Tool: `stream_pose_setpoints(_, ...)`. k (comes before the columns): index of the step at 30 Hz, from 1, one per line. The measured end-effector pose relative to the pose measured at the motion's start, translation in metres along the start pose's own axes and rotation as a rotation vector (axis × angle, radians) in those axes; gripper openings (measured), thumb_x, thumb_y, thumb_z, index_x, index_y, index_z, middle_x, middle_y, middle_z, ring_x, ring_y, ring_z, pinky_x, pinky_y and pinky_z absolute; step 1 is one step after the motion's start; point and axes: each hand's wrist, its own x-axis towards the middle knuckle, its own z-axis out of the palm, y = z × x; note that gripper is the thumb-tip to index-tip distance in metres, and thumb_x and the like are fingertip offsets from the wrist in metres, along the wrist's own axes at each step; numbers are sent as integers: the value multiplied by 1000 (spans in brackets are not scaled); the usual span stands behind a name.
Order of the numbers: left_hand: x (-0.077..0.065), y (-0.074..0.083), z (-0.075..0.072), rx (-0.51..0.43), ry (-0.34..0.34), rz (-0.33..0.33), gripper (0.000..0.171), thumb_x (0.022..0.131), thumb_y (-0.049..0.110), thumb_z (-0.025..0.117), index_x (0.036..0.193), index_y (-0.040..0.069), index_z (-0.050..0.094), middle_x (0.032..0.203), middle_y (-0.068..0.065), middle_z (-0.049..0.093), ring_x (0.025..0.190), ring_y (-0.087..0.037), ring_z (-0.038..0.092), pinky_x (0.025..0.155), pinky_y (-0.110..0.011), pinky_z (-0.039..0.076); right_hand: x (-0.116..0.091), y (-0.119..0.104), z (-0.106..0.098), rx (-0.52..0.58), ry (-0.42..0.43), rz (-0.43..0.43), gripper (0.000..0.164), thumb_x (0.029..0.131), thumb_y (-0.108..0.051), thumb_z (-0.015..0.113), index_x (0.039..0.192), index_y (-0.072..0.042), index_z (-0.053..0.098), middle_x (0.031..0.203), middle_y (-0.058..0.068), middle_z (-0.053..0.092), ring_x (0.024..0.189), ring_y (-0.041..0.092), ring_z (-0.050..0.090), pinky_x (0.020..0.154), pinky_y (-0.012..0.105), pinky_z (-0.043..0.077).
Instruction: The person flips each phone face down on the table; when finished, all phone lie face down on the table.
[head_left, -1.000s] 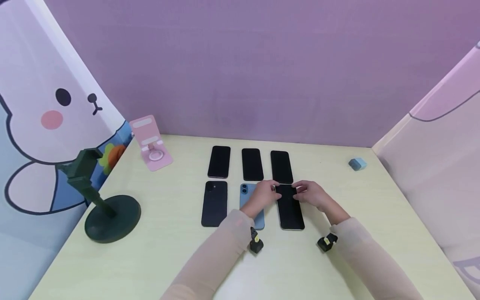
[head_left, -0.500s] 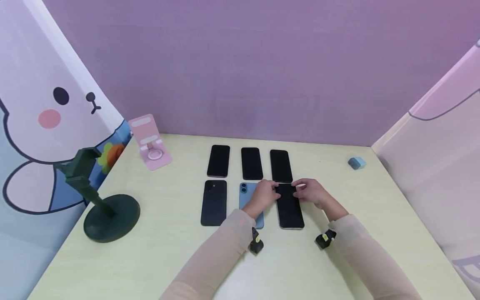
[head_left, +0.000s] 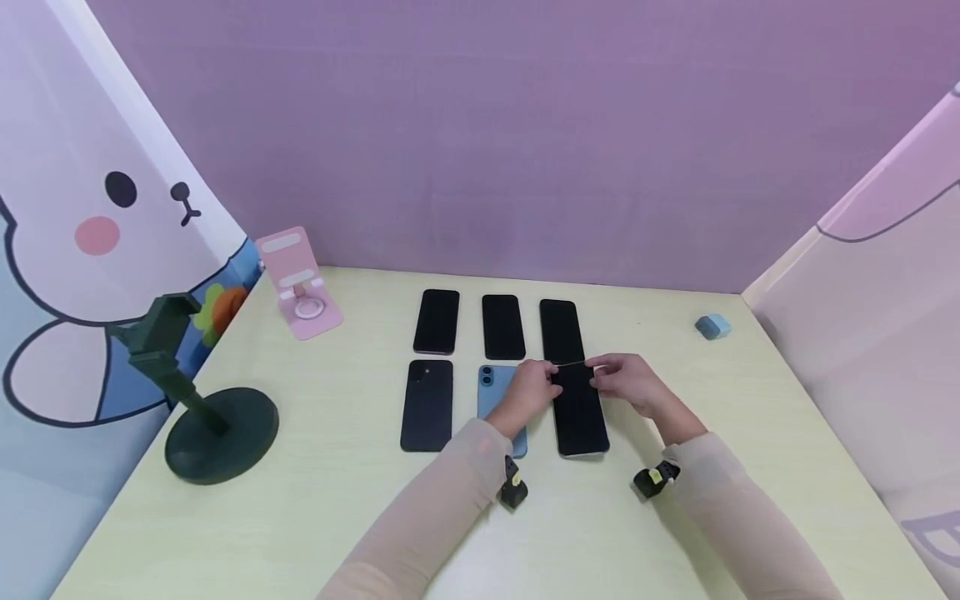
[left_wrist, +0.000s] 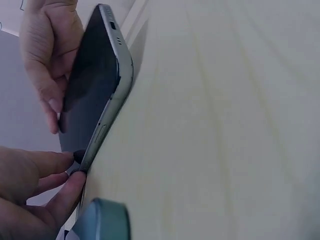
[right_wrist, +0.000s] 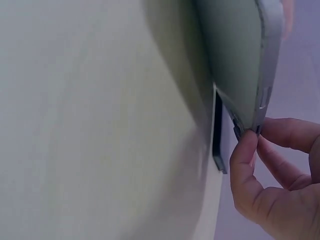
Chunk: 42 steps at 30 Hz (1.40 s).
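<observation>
We see the left hand and the right hand pinching the silver-edged smartphone; lifting seems in hand, and next requires, we judge, even grip.

My head cam looks forward and down from well back, so it gets most of the table and the purple wall behind. The left wrist cam sits low and super close, tipped sideways along the tabletop, looking past my left hand at my right hand. Right wrist cam is just as close and sideways, facing the pale underside of the phone. All three share that phone and my right hand
</observation>
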Motion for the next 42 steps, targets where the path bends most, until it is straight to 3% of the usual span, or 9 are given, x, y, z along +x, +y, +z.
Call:
stream_pose_setpoints(5,-2,1,1,-23,13,21,25,87,9,74,110,2,71,84,-4,63,81,-15,58,76,-23,48,-3,-5,-2,42,-6,-32,42,88,9,62,128,19,49,94,10,53,74,9,57,69,24,54)
stream_pose_setpoints(8,-3,2,4,-82,26,44,26,87,10,73,112,3,70,82,-4,61,76,-14,56,74,-23,47,-3,-6,-2,44,3,-63,42,89,8,63,128,18,50,97,11,55,78,9,58,71,25,54)
stream_pose_setpoints(13,-5,2,11,-320,29,22,28,89,7,71,116,2,68,86,-3,64,68,-8,60,64,-20,50,-4,-8,0,104,18,-85,45,91,6,62,131,18,46,104,13,54,85,8,59,77,24,53)
stream_pose_setpoints(18,-6,3,19,-570,57,-10,30,89,6,71,119,4,67,97,-5,65,75,-9,66,58,-22,54,-7,-10,2,207,-7,-95,45,93,7,57,133,20,41,111,17,54,91,9,60,84,26,52)
stream_pose_setpoints(25,-10,7,24,-744,80,-47,34,91,8,70,124,5,65,104,-7,64,79,-13,67,62,-27,56,-11,-9,2,265,-64,-125,44,95,11,50,134,22,36,115,18,55,96,13,62,87,29,52)
stream_pose_setpoints(34,-12,7,27,-802,72,-69,34,95,12,66,128,11,64,106,-2,63,88,-13,66,67,-30,57,-11,-6,3,280,-94,-136,48,94,13,50,137,22,31,112,16,52,93,13,62,88,32,52)
stream_pose_setpoints(42,-12,8,24,-813,86,-53,34,94,9,66,128,10,64,104,-3,63,85,-14,66,67,-31,57,-7,-5,2,277,-95,-122,47,94,13,50,137,21,33,115,20,51,92,13,63,89,32,51)
